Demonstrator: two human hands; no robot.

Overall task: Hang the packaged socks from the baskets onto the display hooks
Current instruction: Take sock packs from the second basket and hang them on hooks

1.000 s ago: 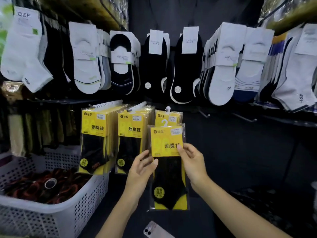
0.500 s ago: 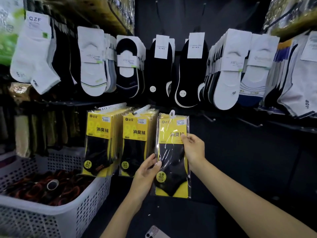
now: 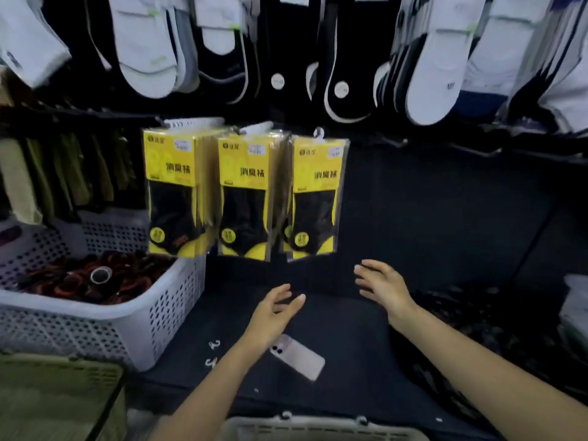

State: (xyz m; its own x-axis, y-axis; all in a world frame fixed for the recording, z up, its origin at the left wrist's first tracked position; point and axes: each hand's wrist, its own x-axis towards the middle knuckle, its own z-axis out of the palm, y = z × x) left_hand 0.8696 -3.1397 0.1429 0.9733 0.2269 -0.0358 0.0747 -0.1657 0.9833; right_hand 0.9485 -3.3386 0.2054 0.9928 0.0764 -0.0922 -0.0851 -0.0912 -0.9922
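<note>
Basket [image 3: 95, 313]: white, perforated, at 9 o'clock from the left hand. It holds dark red-and-black goods, too blurred to name.
Crate [image 3: 57, 393]: olive green, at 6 o'clock from the basket and just beside it.
Packs [image 3: 171, 192]: two thick stacks in yellow-and-black clear sleeves hang side by side, long axis upright. Their lower edges hang over the basket's far corner.
End pack [image 3: 318, 198]: the thin stack to the right of the other two hangs from a white hook [image 3: 319, 132]. It is upright, free of both hands, with a yellow card on top and a black sock below.
Left hand [image 3: 273, 316]: empty, with the fingers loosely spread and pointing toward 1 o'clock. It is below the packs and apart from them.
Clips [image 3: 213, 344]: two small white ones lie loose at 8 o'clock from the left hand.
Phone [image 3: 299, 358]: lies flat on the dark surface, partly under the left wrist.
Right hand [image 3: 381, 288]: empty, fingers spread and pointing toward 10 o'clock. The end pack is at 11 o'clock from it, near but not touching.
Near basket [image 3: 318, 429]: only its pale rim shows, at 6 o'clock from both hands. Its contents are hidden.
Key relation: the hung stock is up at 12 o'clock, but the next pack probably lies down at 6 o'clock or off at 9 o'clock. The left hand is nearer the side basket, and either hand could reach the near one.
</note>
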